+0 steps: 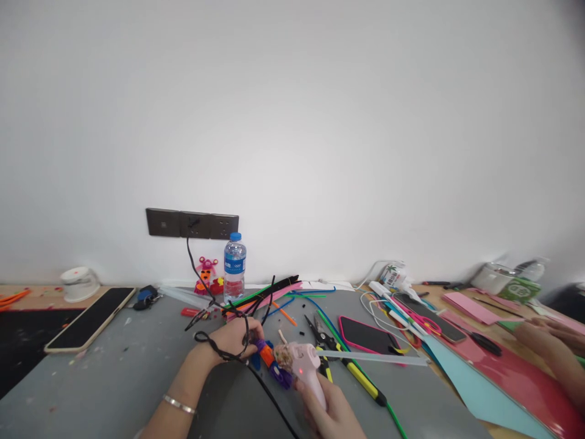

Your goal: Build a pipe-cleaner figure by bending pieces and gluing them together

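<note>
My left hand [235,338] is closed around the upper end of a small purple and orange fuzzy figure [269,360]. A pale pink glue gun [307,366] with a small red light is gripped in my right hand [329,405]. Its nozzle end, partly hidden by a beige crusted lump, is close against the figure. A long clear glue stick [375,357] sticks out of the gun's back to the right. The black cable [269,396] runs over my left wrist. Beyond my left hand lies a bundle of coloured fuzzy stems [274,292].
Pliers [322,335], a yellow-handled tool [363,378] and a pink-edged phone [368,335] lie right. A water bottle [234,268] and pink doll [208,275] stand near the wall. Another phone [91,320] is left. Another person's hands [548,341] are at far right.
</note>
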`<move>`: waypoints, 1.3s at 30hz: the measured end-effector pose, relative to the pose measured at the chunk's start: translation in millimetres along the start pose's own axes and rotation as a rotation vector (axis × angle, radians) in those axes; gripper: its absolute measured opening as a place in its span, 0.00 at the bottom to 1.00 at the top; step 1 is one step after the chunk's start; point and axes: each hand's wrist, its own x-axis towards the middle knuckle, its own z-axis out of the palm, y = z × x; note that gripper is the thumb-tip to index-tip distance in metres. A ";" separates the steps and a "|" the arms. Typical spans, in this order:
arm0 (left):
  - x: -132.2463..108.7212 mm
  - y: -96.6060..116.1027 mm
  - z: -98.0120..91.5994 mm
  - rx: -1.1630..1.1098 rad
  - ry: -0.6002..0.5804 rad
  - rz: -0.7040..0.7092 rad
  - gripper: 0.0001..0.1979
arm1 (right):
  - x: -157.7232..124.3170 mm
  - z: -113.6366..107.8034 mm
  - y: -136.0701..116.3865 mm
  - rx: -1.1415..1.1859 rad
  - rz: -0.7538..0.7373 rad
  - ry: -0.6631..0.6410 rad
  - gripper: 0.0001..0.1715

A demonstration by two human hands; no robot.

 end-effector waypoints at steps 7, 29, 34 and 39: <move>1.3 -6.3 3.0 -0.002 0.000 0.000 0.12 | 0.2 0.2 3.1 -0.022 -0.039 -0.018 0.33; 0.8 -5.5 1.6 -0.020 -0.004 0.027 0.12 | 1.3 -3.5 0.5 -0.162 -0.149 -0.009 0.29; 0.8 -7.5 2.7 -0.024 0.002 0.025 0.12 | 2.4 -3.9 0.9 -0.219 -0.157 0.005 0.28; 1.4 -8.5 3.3 -0.027 -0.006 0.022 0.12 | 1.4 -4.3 -0.7 -0.245 -0.163 -0.012 0.29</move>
